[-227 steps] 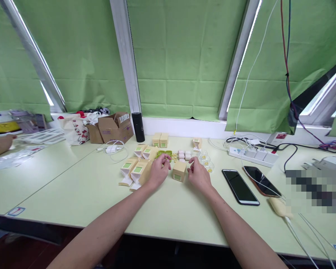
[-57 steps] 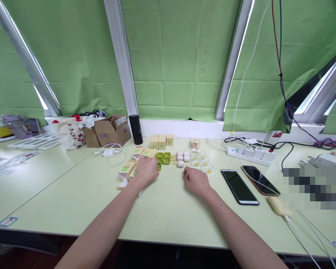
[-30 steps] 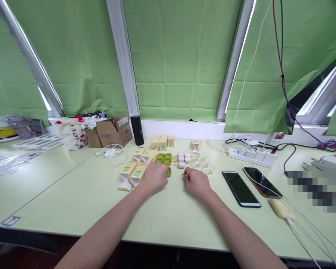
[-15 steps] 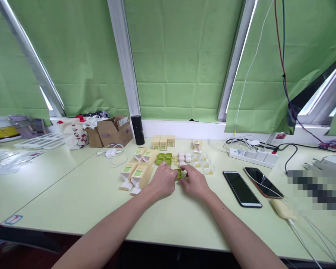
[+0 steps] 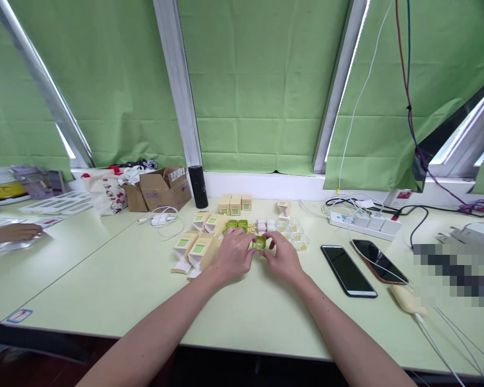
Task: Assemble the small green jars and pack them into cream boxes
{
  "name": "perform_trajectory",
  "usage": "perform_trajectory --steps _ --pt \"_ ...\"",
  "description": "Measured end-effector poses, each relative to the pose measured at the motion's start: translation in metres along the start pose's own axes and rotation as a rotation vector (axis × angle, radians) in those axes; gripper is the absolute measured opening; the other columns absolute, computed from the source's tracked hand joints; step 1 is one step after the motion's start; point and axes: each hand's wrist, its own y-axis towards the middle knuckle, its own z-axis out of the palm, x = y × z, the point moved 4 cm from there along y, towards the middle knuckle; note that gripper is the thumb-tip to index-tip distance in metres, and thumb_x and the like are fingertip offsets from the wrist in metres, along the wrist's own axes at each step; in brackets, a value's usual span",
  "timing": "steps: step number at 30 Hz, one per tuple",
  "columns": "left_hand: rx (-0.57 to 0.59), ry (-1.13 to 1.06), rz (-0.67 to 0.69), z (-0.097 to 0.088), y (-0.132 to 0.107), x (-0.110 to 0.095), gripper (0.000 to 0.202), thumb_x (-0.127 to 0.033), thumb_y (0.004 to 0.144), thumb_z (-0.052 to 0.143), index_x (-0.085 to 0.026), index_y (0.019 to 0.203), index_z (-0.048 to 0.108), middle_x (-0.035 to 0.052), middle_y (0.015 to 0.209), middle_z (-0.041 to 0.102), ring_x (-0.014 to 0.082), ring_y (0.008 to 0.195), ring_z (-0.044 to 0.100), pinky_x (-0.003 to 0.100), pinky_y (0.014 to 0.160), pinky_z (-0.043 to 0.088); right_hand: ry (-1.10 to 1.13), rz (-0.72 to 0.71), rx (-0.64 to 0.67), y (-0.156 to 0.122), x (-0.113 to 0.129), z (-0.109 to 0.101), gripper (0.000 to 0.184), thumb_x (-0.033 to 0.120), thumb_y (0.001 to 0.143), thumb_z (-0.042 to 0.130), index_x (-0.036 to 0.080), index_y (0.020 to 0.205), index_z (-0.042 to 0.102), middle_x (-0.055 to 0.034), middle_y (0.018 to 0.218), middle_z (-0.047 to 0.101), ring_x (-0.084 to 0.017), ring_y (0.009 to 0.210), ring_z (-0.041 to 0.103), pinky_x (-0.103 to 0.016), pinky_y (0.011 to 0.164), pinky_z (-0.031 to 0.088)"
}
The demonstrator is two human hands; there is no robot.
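Note:
Between my left hand (image 5: 237, 252) and my right hand (image 5: 281, 255) is a small green tray (image 5: 260, 243), its hollow side tipped up toward me. Fingers of both hands pinch it at opposite ends. Just beyond my left hand lie several more green trays (image 5: 237, 223), partly covered by it. Small yellow pieces (image 5: 251, 228) and pinkish-white rolls (image 5: 265, 224) sit behind the held tray. Clear plastic domes with yellow spots (image 5: 299, 240) rest to the right of my right hand. Open cream cartons with green labels (image 5: 201, 250) lie left of my left hand.
Closed small cartons (image 5: 235, 204) and a black bottle (image 5: 198, 187) stand at the back, beside a cardboard box (image 5: 165, 189). Two phones (image 5: 349, 271) and a power strip (image 5: 365, 226) with cables lie to the right. Another person's hand (image 5: 18, 233) rests over plastic bags at far left.
The green tray has turned and shows more of its hollow inside, with my fingers now at its two ends. Another person's hand has come into view at the left.

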Motion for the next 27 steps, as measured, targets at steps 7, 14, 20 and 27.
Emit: perform_trajectory --steps 7,14,20,27 --pt "-0.147 -0.115 -0.07 -0.004 0.0 0.007 0.04 -0.021 0.088 0.072 -0.022 0.125 0.058 0.0104 0.114 0.069 0.0316 0.112 0.055 0.048 0.096 0.045 0.118 -0.044 -0.098 0.0 0.004 -0.007 0.039 0.022 0.087 0.062 0.026 0.125 0.059 -0.0082 0.126 0.067 -0.021 0.089 0.065 -0.033 0.069 0.053" --pt "-0.186 -0.198 -0.01 -0.002 -0.002 0.001 0.048 -0.011 0.086 0.066 -0.021 0.132 0.055 0.0122 0.122 0.066 0.0314 0.12 0.053 0.049 0.101 0.048 0.216 -0.135 -0.127 -0.003 0.01 -0.007 0.041 0.02 0.086 0.062 0.027 0.126 0.058 -0.0083 0.127 0.065 -0.02 0.089 0.063 -0.031 0.063 0.053" --pt "-0.21 -0.2 0.019 -0.005 -0.002 -0.001 0.045 -0.011 0.086 0.065 -0.021 0.129 0.057 0.0121 0.118 0.069 0.0314 0.116 0.056 0.05 0.099 0.049 0.235 -0.133 -0.13 -0.003 0.012 -0.008 0.041 0.02 0.085 0.062 0.026 0.125 0.058 -0.0092 0.126 0.065 -0.02 0.088 0.063 -0.031 0.062 0.053" --pt "-0.2 -0.199 0.01 -0.004 -0.003 0.0 0.047 -0.011 0.086 0.065 -0.022 0.131 0.057 0.0123 0.121 0.068 0.0323 0.119 0.055 0.052 0.102 0.049 0.25 -0.149 -0.135 -0.002 0.011 -0.007 0.042 0.02 0.085 0.062 0.027 0.125 0.058 -0.0088 0.126 0.065 -0.02 0.087 0.062 -0.031 0.06 0.053"
